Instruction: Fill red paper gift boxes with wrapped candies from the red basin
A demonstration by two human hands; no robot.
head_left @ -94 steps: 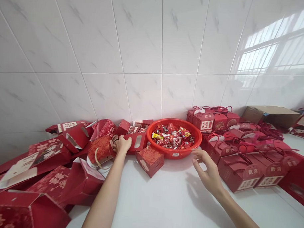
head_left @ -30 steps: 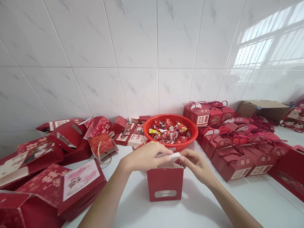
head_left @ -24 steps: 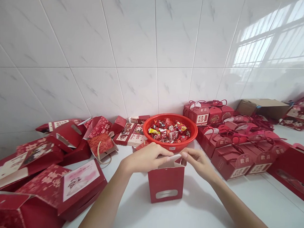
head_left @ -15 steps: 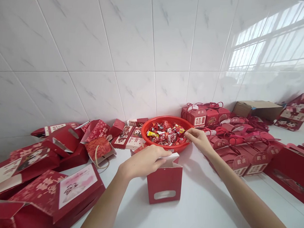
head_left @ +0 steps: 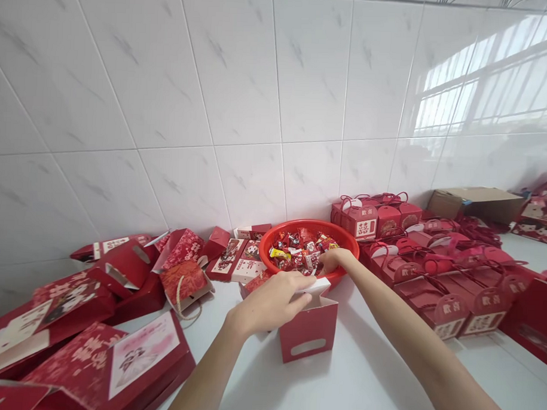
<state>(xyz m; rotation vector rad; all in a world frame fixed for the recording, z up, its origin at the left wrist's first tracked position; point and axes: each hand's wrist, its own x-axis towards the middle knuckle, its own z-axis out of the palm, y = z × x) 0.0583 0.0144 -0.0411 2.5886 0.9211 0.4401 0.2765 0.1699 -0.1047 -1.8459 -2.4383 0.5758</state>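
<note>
My left hand (head_left: 274,302) grips the raised top flap of a red paper gift box (head_left: 311,332), thumb on the near side and fingers over the flap. Upright on the white table, the box has its top open and an oval cut-out low on its front. Behind it stands a round red plastic basket (head_left: 266,255) holding several wrapped candies (head_left: 305,248). Over the basket's right rim reaches my right hand (head_left: 332,261), its closed fingers pointing down among the candies. Their tips are partly hidden, so what they pinch cannot be made out.
Red gift boxes (head_left: 149,356) lie piled on the left, one with a rope handle (head_left: 180,294). Rows of closed red boxes with cord handles (head_left: 450,289) fill the right side. A cardboard box (head_left: 480,203) sits behind them, near the tiled wall (head_left: 250,108).
My right hand has moved from the basket's right edge down into the candies. My left hand stays on the box's flap. The view has shifted slightly.
</note>
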